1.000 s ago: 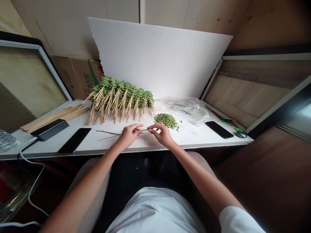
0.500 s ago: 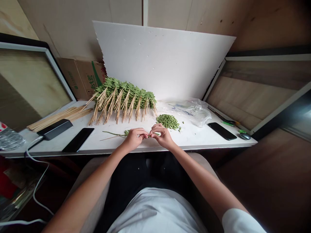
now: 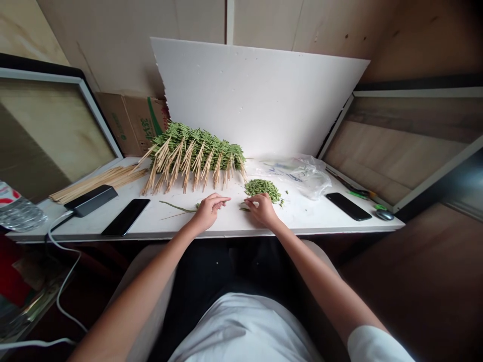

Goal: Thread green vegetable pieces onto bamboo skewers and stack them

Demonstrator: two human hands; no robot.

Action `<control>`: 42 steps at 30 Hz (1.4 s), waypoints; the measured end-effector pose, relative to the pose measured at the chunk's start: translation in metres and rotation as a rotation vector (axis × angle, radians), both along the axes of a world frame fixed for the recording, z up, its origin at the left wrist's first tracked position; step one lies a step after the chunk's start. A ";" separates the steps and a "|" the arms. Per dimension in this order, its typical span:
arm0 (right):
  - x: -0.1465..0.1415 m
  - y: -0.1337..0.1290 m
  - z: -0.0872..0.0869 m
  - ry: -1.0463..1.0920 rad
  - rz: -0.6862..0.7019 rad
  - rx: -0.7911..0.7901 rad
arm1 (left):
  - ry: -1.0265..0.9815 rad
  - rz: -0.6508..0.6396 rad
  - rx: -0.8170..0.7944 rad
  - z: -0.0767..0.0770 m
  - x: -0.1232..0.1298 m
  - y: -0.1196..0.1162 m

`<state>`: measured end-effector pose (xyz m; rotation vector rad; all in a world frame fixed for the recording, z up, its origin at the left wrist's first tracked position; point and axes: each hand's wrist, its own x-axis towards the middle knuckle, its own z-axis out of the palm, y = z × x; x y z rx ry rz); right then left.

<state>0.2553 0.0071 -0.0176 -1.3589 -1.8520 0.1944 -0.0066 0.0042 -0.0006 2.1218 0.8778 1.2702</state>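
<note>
My left hand (image 3: 210, 211) is over the front of the white table, its fingers pressed together and pointing right. Whatever it pinches is too small to make out. Some green bean pieces (image 3: 197, 205) show just behind its knuckles. To its left lie a long green bean (image 3: 174, 205) and a thin stick (image 3: 173, 216). My right hand (image 3: 263, 210) is closed in a pinch at the near edge of a pile of cut green bean pieces (image 3: 260, 187). Under its fingertips a green bit (image 3: 244, 208) shows; I cannot tell if it is held. A gap separates the hands.
Skewers threaded with green beans (image 3: 196, 146) are stacked at the back. Bare sticks (image 3: 94, 182), a black box (image 3: 90, 200) and a phone (image 3: 126, 216) lie left. A plastic bag (image 3: 307, 173), another phone (image 3: 347, 206) and a mouse (image 3: 384, 214) lie right.
My hands, whose fingertips met half a second ago, have moved apart. The right hand has shifted right toward the cut pieces; the view has shifted slightly.
</note>
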 end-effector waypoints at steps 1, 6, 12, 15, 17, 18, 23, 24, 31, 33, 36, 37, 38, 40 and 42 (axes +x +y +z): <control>0.000 0.001 -0.003 -0.036 0.005 0.003 | -0.001 -0.009 -0.008 -0.001 0.001 0.000; -0.001 -0.001 -0.001 -0.116 0.035 0.045 | -0.035 0.014 -0.050 -0.003 0.002 0.001; -0.027 -0.026 0.020 0.050 0.303 0.050 | -0.075 0.009 0.022 -0.005 0.008 -0.003; -0.041 -0.034 0.017 0.180 0.311 0.025 | -0.035 -0.020 0.061 -0.002 0.009 -0.005; -0.045 -0.034 0.013 0.246 0.268 0.025 | 0.052 -0.023 0.090 0.002 0.005 -0.004; -0.045 -0.034 0.011 0.269 0.248 0.020 | 0.108 -0.019 0.109 0.004 0.002 -0.003; -0.043 -0.034 0.013 0.280 0.212 0.062 | 0.229 0.022 0.203 0.012 -0.013 0.003; -0.044 -0.035 0.014 0.261 0.229 0.097 | 0.222 0.022 0.216 0.013 -0.013 0.002; -0.045 -0.040 0.019 0.251 0.314 0.242 | 0.188 -0.055 0.240 0.017 0.001 -0.011; -0.045 -0.040 0.019 0.281 0.345 0.215 | 0.170 -0.105 0.206 0.018 0.003 -0.014; -0.044 -0.039 0.019 0.333 0.416 0.135 | 0.158 -0.163 0.138 0.015 0.004 -0.015; -0.043 -0.039 0.019 0.336 0.437 0.105 | 0.148 -0.173 0.117 0.014 0.005 -0.015; -0.042 -0.038 0.021 0.331 0.458 0.077 | 0.136 -0.185 0.097 0.012 0.005 -0.015; -0.038 -0.037 0.024 0.305 0.504 0.028 | 0.108 -0.212 0.061 0.008 0.006 -0.013; -0.033 -0.035 0.029 0.286 0.541 0.001 | 0.077 -0.219 0.028 0.006 0.006 -0.011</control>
